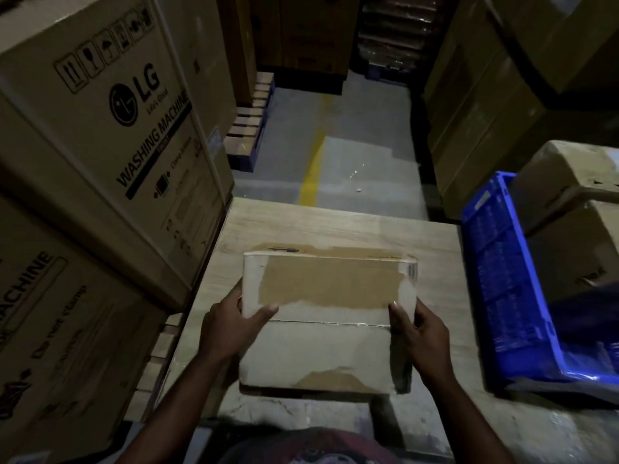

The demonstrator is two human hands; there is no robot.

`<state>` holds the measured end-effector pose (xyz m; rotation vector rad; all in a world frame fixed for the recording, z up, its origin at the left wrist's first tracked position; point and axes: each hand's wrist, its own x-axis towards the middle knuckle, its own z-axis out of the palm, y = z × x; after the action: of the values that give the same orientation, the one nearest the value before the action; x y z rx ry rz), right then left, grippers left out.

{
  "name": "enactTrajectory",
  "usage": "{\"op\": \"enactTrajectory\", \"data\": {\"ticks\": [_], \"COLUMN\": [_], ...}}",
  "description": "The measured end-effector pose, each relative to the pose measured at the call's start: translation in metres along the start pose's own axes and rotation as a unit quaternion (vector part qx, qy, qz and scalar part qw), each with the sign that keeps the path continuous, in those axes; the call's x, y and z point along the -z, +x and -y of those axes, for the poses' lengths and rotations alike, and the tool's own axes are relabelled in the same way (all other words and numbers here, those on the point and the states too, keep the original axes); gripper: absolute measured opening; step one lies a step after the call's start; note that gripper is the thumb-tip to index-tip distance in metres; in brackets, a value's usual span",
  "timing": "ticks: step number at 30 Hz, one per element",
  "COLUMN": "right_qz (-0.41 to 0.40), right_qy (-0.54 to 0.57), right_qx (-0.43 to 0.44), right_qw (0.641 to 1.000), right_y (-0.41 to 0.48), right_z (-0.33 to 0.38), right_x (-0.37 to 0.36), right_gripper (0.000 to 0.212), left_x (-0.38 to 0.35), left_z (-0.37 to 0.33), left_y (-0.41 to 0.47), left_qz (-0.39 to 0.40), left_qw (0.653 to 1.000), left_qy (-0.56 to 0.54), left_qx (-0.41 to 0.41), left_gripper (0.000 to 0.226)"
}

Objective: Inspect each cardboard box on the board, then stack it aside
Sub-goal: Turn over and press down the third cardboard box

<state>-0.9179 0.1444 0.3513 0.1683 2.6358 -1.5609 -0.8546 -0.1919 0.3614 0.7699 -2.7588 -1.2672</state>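
The cardboard box [328, 343] is held over the near part of the wooden board [335, 226], the left hand [234, 324] and right hand [420, 329] gripping its opposite sides, fingers [266, 311] curled round the edges (likely so its torn, taped top faces up for inspection).

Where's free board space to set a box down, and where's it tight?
Free: far strip of the board beyond the held box; a narrower strip between box and blue crate. Tight: left edge, where washing-machine cartons stand close beside the left hand.
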Motion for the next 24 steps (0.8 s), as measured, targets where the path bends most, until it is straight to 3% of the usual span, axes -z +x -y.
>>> {"op": "enactTrajectory", "data": {"ticks": [4,15,24], "right_qz": [-0.021,-0.061,-0.054], "right_qy": [-0.008,-0.02,-0.067], "right_qx": [-0.017,-0.037,-0.042], "right_qw": [1.0,0.997,0.995], "right_y": [-0.003,0.017,0.059], "right_z": [-0.01,-0.003,-0.009], "right_x": [-0.001,-0.029,-0.037], "right_gripper": [0.043,0.044,0.034], "left_x": [-0.01,-0.049,-0.06], "left_z": [0.007,-0.008,-0.016], "left_y": [0.002,0.023,0.065], "left_qz": [0.034,-0.065,-0.035], "left_qw": [0.999,0.997,0.999], "left_qy": [-0.027,-0.023,0.039], "left_qx": [-0.02,-0.038,-0.006], "left_gripper": [0.095,0.071,0.066]}}
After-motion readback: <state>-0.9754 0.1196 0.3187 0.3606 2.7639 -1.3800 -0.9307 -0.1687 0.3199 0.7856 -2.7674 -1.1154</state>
